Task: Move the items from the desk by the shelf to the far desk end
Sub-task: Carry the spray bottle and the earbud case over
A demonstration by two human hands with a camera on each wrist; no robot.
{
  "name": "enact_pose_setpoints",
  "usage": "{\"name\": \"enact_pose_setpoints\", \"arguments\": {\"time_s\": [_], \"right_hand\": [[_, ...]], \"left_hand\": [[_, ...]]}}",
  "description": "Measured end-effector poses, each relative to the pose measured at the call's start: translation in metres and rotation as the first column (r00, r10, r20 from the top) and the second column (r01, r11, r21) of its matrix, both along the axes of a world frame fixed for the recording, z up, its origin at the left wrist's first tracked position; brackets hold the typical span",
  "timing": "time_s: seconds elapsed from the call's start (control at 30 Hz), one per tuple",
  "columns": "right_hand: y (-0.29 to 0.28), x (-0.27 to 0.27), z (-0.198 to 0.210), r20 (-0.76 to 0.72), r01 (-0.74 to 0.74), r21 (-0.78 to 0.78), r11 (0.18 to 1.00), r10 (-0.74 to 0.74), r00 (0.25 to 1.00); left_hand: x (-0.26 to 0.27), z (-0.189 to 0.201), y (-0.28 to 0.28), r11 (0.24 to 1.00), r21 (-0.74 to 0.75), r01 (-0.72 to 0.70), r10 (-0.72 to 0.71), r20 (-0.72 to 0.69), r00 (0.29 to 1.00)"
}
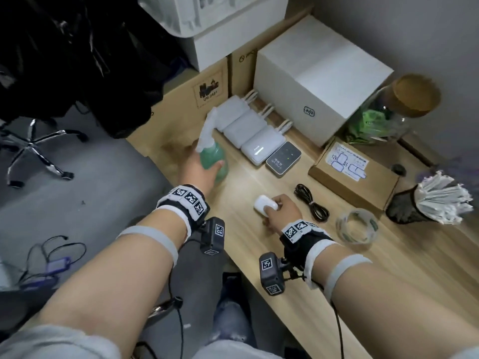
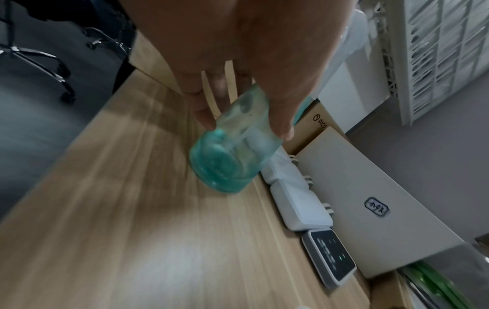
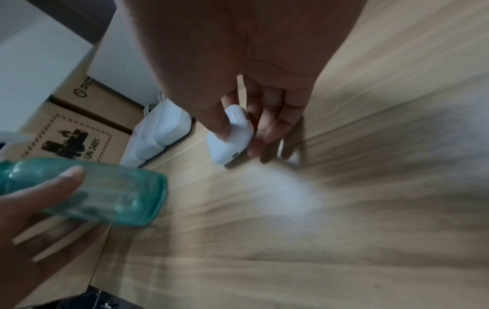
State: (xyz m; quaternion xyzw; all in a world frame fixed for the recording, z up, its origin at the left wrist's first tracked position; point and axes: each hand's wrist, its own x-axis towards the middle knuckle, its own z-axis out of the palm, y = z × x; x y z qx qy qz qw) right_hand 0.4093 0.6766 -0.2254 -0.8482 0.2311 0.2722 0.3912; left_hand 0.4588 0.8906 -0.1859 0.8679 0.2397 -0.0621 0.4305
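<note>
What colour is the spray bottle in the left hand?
See-through teal green body with a white spray top; the spray bottle shows best in the head view.

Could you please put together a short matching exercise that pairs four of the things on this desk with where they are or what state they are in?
Things:
1. spray bottle
2. white earbud case
3. black cable
4. tape roll

States:
A. lying coiled on the desk, untouched
B. gripped by the left hand, tilted
C. lying flat near the mesh pen cup
D. pinched by the right hand

Pairs: 1-B, 2-D, 3-A, 4-C
</note>
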Motion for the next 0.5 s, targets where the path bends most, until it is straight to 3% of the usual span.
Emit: {"name": "enact_pose_setpoints", "arguments": {"time_s": [0.23, 0.37, 0.5], "right_hand": [[0.036, 0.046, -0.035, 0.036, 0.063, 0.056, 0.996, -0.065, 0.997], [0.057, 0.055, -0.006, 0.056, 0.037, 0.023, 0.999, -0.038, 0.998], [0.059, 0.055, -0.003, 0.085, 0.050, -0.038, 0.998, -0.047, 0.995]], "left_hand": [[0.064, -0.002, 0.022, 0.991, 0.111, 0.075, -0.075, -0.005, 0.997], [0.075, -0.001, 0.030, 0.985, 0.135, 0.108, -0.109, 0.001, 0.994], [0.071, -0.001, 0.029, 0.993, 0.075, 0.089, -0.088, -0.017, 0.996]]}}
